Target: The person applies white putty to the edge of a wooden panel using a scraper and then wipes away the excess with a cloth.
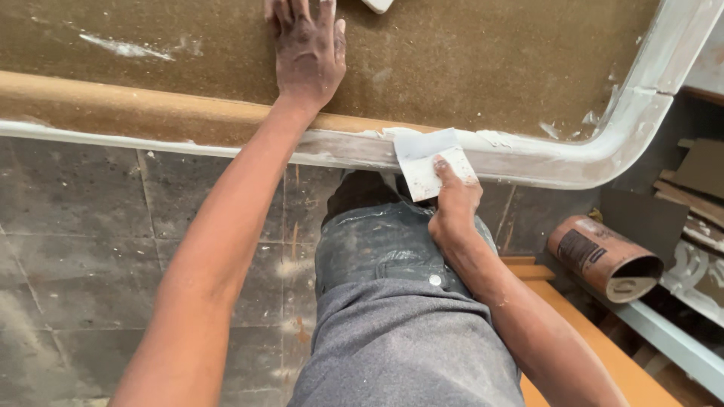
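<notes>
A brown wooden panel point(467, 53) with a rounded, white-filled moulded edge point(558, 169) lies in front of me. My left hand point(308, 49) rests flat on the panel's top, fingers spread. A folded sheet of whitish sandpaper point(424, 160) is pinched in my right hand point(452, 203) and pressed against the white edge, thumb on the sheet. White dust and filler smears mark the edge around it.
A roll of brown sandpaper point(607, 258) lies at the right beside wooden offcuts point(697, 188). An orange-brown board point(603, 354) runs under my right arm. The dusty tiled floor point(83, 256) shows below the panel, with my jeans and grey shirt in the middle.
</notes>
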